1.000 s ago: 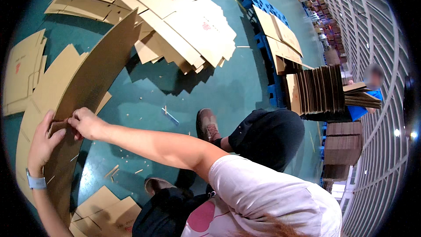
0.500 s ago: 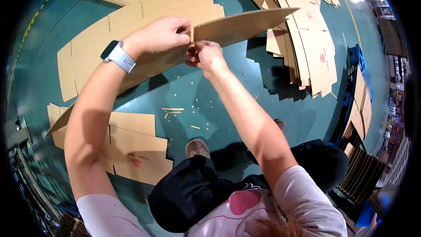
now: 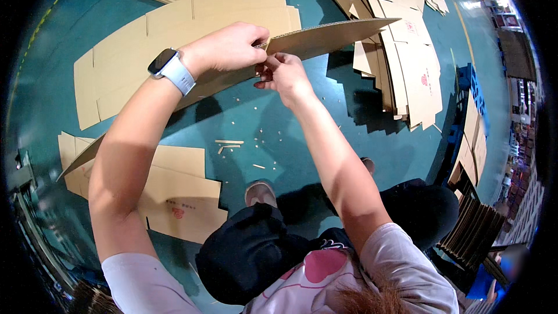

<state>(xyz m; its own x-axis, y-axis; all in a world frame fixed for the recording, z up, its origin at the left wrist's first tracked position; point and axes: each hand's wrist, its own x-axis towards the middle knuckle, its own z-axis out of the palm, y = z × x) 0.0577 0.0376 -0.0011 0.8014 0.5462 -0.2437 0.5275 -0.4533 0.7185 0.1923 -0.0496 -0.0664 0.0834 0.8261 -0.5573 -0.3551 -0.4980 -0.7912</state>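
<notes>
I hold a long flat brown cardboard sheet (image 3: pixel 337 32) edge-on in front of me, above the green floor. My left hand (image 3: pixel 229 46), with a watch with a pale strap on its wrist, grips the sheet from above near its middle. My right hand (image 3: pixel 282 72) pinches the same sheet's lower edge just beside the left hand. The sheet runs from the lower left up to the upper right.
Flattened cardboard box blanks lie on the green floor: a large one behind the hands (image 3: pixel 174 23), a pile at the upper right (image 3: pixel 407 40), more at the lower left (image 3: pixel 180 192). Small cardboard scraps (image 3: pixel 229 145) litter the floor. Stacked cardboard on blue pallets stands at the right (image 3: pixel 474 139).
My view swung from the left stack to the middle of the floor. Both hands stayed on the sheet, which now lies flatter and points up to the right.
</notes>
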